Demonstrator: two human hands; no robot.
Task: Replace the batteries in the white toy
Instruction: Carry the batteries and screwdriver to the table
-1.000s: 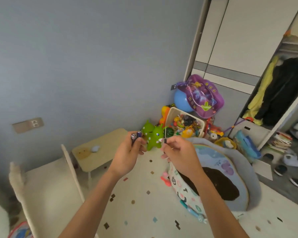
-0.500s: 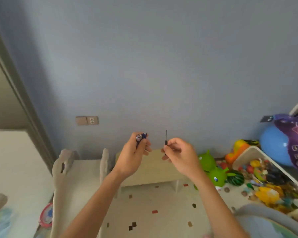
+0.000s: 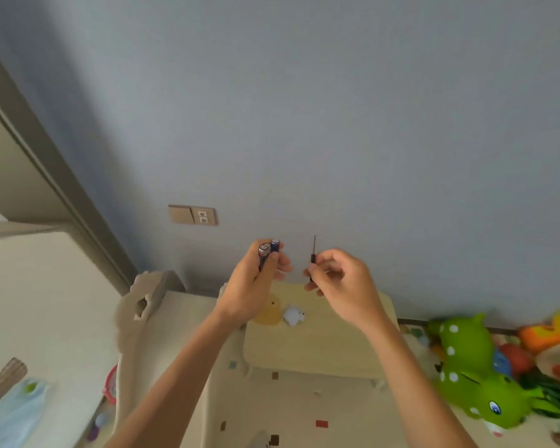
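My left hand (image 3: 256, 282) is closed around two blue batteries (image 3: 268, 252), whose ends stick up above my fingers. My right hand (image 3: 343, 279) pinches a small screwdriver (image 3: 312, 258) with a black handle, its thin shaft pointing up. Both hands are raised in front of the grey wall. Below and between them, a small white toy (image 3: 293, 315) lies on a low pale wooden table (image 3: 320, 350), next to a yellow round print on the tabletop.
A pale wooden chair (image 3: 143, 305) stands left of the table. Two green spotted animal toys (image 3: 479, 376) and a heap of colourful toys (image 3: 550, 367) lie on the right. A wall socket (image 3: 193, 215) is above the hands. A door frame (image 3: 46, 163) runs up the left.
The view has swung left, from the toy basket and wardrobe toward the wall and low table. Both hands keep the same hold on the batteries and screwdriver. The white toy now shows on the table.
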